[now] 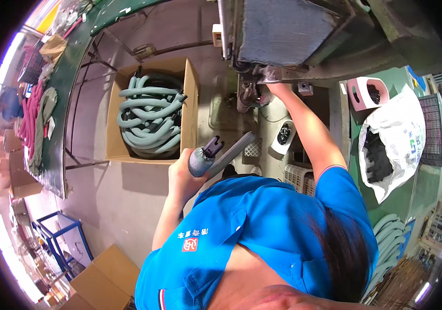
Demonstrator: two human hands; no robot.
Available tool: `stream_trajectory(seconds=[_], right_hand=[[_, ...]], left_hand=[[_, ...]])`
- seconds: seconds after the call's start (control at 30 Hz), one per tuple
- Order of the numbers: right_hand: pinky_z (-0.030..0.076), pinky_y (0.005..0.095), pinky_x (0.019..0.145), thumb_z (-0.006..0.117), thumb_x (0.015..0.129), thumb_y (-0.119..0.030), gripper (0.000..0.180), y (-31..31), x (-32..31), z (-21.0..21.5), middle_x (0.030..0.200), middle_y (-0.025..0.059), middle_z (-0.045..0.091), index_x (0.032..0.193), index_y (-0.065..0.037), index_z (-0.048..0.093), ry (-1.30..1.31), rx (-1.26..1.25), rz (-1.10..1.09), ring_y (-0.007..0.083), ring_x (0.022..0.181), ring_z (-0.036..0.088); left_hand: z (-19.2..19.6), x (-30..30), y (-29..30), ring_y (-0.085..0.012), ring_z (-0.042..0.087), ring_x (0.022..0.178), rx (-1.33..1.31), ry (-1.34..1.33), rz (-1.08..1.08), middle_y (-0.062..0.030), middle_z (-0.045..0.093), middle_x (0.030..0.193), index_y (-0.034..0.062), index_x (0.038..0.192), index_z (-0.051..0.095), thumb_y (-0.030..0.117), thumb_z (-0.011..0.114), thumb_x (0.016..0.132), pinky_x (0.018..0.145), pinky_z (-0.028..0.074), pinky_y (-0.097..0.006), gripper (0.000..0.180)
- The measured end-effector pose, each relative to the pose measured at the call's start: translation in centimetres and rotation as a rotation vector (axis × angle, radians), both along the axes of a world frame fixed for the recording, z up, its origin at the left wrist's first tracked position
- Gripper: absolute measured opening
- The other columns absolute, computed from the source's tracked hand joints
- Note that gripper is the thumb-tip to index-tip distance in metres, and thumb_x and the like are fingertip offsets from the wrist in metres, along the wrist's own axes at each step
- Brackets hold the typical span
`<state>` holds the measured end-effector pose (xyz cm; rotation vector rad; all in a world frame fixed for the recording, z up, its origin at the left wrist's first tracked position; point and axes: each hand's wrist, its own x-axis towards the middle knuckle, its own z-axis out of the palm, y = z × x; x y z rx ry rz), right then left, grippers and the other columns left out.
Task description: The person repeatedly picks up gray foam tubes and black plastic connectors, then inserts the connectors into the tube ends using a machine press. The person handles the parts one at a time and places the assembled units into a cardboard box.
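My left hand (184, 173) is closed round a grey-green foam-covered tube (201, 161) in front of my body. A black forked plastic end (212, 146) sticks out of the tube. Beside it a straight dark grey bar (234, 152) slants up to the right; whether it belongs to the tube I cannot tell. My right arm stretches forward to a machine (285, 33) with a worn blue-grey panel. Under the machine's lower edge, my right hand (278, 89) is at a metal fixture (247, 95), its fingers mostly hidden.
An open cardboard box (192, 111) of coiled grey-green tubes (151, 121) stands on the floor to the left. At right, a green table (353, 137) bears a white sack (404, 137) of black parts and a pink-white bin (368, 93). A white bin (283, 138) sits below the machine.
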<state>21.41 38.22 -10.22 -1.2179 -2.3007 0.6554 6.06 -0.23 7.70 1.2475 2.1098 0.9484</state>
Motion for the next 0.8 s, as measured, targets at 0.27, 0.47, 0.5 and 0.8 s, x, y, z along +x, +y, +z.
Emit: stream_trajectory(seconds=[0.27,0.47,0.5,0.8], right_hand=[[0.055,0.0266,0.069,0.069,0.085,-0.014,0.020,-10.0,1.9,15.8,0.090,0.0123,0.069,0.096,0.002,0.066,0.789,-1.098,0.173,0.0152,0.075,0.066],[0.056,0.0267,0.067,0.065,0.087,-0.011,0.017,-10.0,1.7,15.1,0.092,0.0128,0.069,0.097,0.003,0.066,0.841,-1.039,0.120,0.0156,0.075,0.067],[0.054,0.0270,0.064,0.067,0.085,-0.012,0.017,-8.6,1.6,12.9,0.086,0.0106,0.069,0.093,0.002,0.067,0.689,-0.932,0.008,0.0143,0.072,0.066],[0.050,0.0477,0.075,0.061,0.067,0.001,0.011,-7.0,0.3,2.6,0.080,0.0243,0.064,0.078,-0.001,0.066,-0.272,-0.044,0.110,0.0418,0.082,0.063]], left_hand=[[0.1,0.2,1.1,-0.0359,0.064,0.081,0.069,-0.049,-0.092,-0.0167,0.064,0.085,0.0063,0.101,0.055,0.007,0.074,0.062,0.072,0.051,-0.038,0.044],[0.3,0.5,0.1,-0.0352,0.064,0.081,0.115,-0.041,-0.077,-0.0166,0.065,0.084,0.0063,0.101,0.056,0.006,0.074,0.062,0.071,0.051,-0.037,0.043],[0.3,0.6,-0.1,-0.0352,0.064,0.081,0.117,-0.025,-0.078,-0.0165,0.064,0.084,0.0064,0.101,0.056,0.006,0.074,0.062,0.071,0.051,-0.037,0.043],[0.1,0.7,-1.5,-0.0351,0.065,0.082,0.013,0.011,-0.009,-0.0167,0.066,0.086,0.0078,0.100,0.057,0.008,0.074,0.063,0.072,0.051,-0.039,0.041]])
